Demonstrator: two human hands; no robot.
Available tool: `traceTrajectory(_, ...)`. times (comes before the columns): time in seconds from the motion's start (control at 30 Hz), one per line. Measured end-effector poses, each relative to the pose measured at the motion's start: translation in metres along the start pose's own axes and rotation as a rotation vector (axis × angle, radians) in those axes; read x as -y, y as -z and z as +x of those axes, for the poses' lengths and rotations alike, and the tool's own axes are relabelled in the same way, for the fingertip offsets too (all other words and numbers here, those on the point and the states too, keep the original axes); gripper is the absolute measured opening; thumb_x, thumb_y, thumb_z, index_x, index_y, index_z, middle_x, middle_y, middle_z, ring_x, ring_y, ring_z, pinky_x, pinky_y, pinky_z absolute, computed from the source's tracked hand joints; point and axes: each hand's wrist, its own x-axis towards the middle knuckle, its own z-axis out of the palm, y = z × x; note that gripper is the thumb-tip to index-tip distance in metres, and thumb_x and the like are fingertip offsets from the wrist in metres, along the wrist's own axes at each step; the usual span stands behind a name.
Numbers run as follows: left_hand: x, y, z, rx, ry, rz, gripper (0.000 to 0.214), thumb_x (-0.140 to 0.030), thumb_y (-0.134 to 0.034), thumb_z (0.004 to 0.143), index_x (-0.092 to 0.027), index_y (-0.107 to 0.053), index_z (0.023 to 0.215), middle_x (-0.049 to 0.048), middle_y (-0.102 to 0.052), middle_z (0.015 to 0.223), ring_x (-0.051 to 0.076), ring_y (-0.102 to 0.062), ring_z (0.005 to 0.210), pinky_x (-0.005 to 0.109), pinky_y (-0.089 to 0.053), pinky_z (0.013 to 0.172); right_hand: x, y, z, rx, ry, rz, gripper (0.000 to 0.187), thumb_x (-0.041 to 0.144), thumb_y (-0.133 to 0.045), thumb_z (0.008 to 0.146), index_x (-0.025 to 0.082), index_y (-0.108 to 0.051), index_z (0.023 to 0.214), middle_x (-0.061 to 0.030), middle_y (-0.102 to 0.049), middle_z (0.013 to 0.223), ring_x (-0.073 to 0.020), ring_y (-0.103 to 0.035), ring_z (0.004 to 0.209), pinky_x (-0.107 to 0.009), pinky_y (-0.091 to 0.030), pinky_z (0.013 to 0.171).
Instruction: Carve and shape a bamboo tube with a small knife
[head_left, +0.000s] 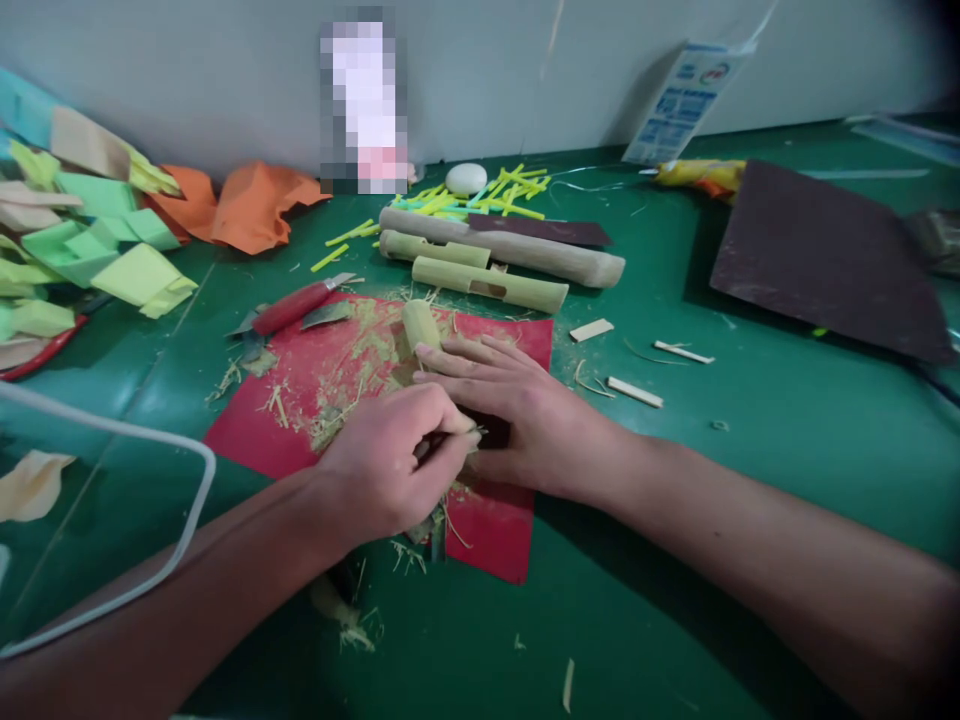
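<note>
The left hand (386, 450) is pinched tight, its contents hidden; the right hand (529, 410) is spread open, fingertips laid by the bamboo piece (421, 324), at 11 o'clock on the red sheet (495, 535).

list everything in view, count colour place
red sheet: one, red, centre
shavings: many, pale, on sheet
short tube: one, pale, centre
long tubes: three, yellowish and grey, behind sheet
knife: one, red handle, sheet's far left
strips: many, mostly yellow, behind tubes
oval thing: one, white, among strips
paper slips: many, mixed colours, left
orange paper: some, orange, back left
dark sheets: two, brown, right and by tubes
wood chips: several, pale, right
packets: two, white and yellow, back right
cable: one, white, left
table: one, green, underneath
left hand: one, over sheet
right hand: one, over sheet
</note>
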Motion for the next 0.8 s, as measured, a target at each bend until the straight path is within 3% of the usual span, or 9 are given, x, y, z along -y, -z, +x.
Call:
traceTrajectory(0.13,0.0027,0.0011,-0.0031,0.026,0.004,0.034,0.015,-0.018,-0.054,0.088,-0.017,-0.059,0.074,-0.0003,-0.059,0.068,0.01,-0.052,0.06,0.024,-0.039,0.055,-0.0002,0.0002,0.0003,0.035,0.013,-0.016,0.071,0.027,-0.073,0.071,0.026,-0.049,0.137,-0.0053,-0.039,0.15,-0.0284,-0.03,0.141,-0.053,-0.02,0.115)
traceTrajectory(0.43,0.0052,0.0017,-0.0039,0.034,0.029,0.026,0.017,-0.019,-0.054,0.088,-0.017,-0.056,0.071,-0.0021,-0.054,0.063,0.01,-0.047,0.056,0.024,-0.036,0.053,-0.0003,0.0007,0.0004,0.026,0.011,-0.014,0.071,0.028,-0.073,0.071,0.028,-0.048,0.138,-0.0053,-0.04,0.15,-0.0293,-0.03,0.14,-0.055,-0.021,0.114)
traceTrajectory(0.63,0.0028,-0.003,0.0027,-0.024,0.018,-0.033,0.014,-0.016,-0.057,0.085,-0.017,-0.056,0.071,-0.0022,-0.056,0.066,0.009,-0.049,0.059,0.022,-0.037,0.054,0.0014,0.002,0.0015,0.028,-0.012,-0.024,0.066,0.025,-0.07,0.074,0.026,-0.05,0.137,-0.0051,-0.038,0.151,-0.028,-0.029,0.141,-0.053,-0.022,0.114)
traceTrajectory(0.8,0.0068,0.0012,-0.0064,0.021,0.017,0.018,0.014,-0.017,-0.054,0.088,-0.017,-0.057,0.074,-0.0025,-0.053,0.064,0.009,-0.046,0.056,0.024,-0.037,0.054,0.0,0.0016,0.0007,0.04,0.011,-0.035,0.071,0.031,-0.073,0.071,0.027,-0.048,0.138,-0.0052,-0.038,0.15,-0.0283,-0.03,0.141,-0.054,-0.02,0.114)
